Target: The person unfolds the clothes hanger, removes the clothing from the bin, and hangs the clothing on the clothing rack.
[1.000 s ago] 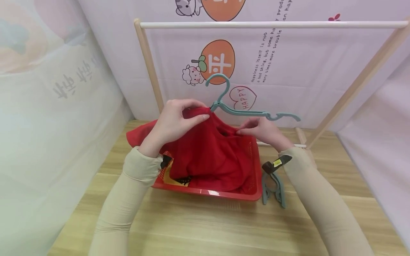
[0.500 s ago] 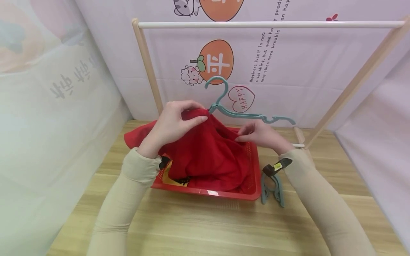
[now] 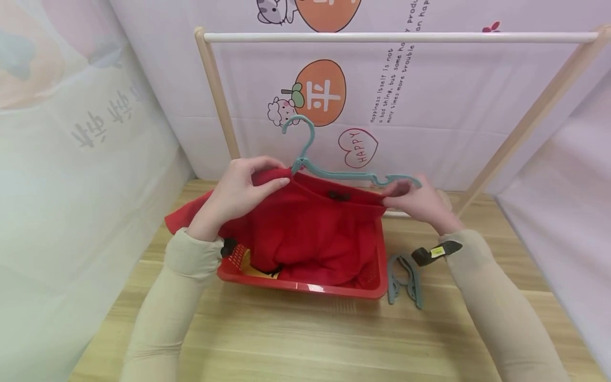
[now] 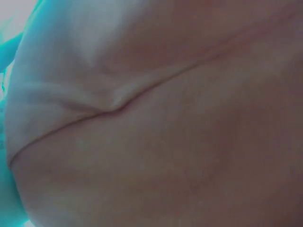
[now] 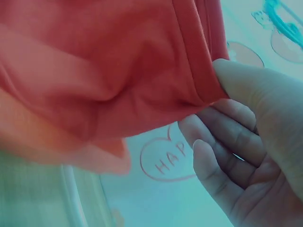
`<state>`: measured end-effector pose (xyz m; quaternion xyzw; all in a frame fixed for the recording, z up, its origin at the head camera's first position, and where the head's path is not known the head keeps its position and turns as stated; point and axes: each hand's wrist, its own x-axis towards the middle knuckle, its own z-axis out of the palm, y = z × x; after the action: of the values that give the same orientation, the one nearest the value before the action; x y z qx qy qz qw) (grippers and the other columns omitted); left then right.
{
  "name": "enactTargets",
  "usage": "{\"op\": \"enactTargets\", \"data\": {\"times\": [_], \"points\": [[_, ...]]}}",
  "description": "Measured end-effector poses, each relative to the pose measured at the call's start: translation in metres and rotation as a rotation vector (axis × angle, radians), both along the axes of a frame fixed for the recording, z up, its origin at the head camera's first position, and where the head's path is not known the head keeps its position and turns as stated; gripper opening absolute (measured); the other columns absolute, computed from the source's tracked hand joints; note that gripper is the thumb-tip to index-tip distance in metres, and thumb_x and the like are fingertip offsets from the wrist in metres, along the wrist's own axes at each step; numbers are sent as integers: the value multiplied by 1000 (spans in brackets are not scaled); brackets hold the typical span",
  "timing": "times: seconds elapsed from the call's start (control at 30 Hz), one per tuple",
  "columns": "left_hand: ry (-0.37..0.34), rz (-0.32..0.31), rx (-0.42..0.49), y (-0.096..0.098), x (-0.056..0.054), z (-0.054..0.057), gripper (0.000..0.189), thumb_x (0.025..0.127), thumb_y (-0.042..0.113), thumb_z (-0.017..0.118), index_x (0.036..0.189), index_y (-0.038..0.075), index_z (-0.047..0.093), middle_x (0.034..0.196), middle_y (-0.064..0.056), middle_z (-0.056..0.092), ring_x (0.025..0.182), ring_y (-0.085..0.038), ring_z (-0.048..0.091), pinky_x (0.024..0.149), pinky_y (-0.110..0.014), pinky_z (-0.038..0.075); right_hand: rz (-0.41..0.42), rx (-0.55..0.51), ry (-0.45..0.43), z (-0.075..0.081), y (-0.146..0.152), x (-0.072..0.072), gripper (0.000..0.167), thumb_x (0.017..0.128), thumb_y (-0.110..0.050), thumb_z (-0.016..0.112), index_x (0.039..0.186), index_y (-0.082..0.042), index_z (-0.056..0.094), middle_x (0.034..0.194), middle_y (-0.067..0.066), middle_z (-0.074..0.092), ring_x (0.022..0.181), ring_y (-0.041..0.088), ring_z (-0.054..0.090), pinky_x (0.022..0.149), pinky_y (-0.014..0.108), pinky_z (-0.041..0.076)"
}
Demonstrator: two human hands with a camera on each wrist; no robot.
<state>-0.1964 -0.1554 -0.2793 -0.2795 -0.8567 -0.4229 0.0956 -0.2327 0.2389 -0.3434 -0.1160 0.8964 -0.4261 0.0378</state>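
Note:
A red shirt (image 3: 315, 228) is stretched between both hands over the red basket (image 3: 305, 288). My left hand (image 3: 238, 193) grips its left shoulder near the neckline. One arm of a blue-green folding hanger (image 3: 334, 174) goes into the cloth there; its other arm lies outside, above the neck opening, its tip close by my right hand. The hanger's hook points up. My right hand (image 3: 420, 201) pinches the right edge of the neckline, thumb against fingers, as the right wrist view shows on the red cloth (image 5: 118, 56). Only bare skin fills most of the left wrist view.
A second blue-green hanger (image 3: 404, 281) lies folded on the wooden table, right of the basket. Behind stands a wooden rack with a white bar (image 3: 401, 37). Yellow cloth (image 3: 253, 268) shows in the basket. Printed sheets hang at the back and sides.
My right hand has moved right and slightly up, pulling the neckline wider and straighter. My left hand has shifted left and slightly down with the shoulder and hanger.

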Motion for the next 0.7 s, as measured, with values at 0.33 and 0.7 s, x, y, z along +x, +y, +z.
{"op": "enactTargets", "data": {"times": [0.33, 0.7], "points": [[-13, -3, -51, -19, -3, -3, 27, 93, 21, 78, 118, 13, 72, 107, 3, 71, 91, -14, 65, 80, -34, 57, -32, -53, 31, 7, 19, 4, 13, 89, -8, 75, 91, 2, 67, 83, 9, 71, 76, 20, 66, 65, 33, 60], [-50, -23, -59, -20, -6, -17, 29, 93, 22, 78, 119, 13, 73, 105, 2, 72, 90, -15, 67, 80, -33, 59, -51, -16, -14, 18, 38, 6, 17, 90, -9, 75, 100, 5, 71, 83, 13, 73, 67, 26, 70, 66, 34, 60]]}}
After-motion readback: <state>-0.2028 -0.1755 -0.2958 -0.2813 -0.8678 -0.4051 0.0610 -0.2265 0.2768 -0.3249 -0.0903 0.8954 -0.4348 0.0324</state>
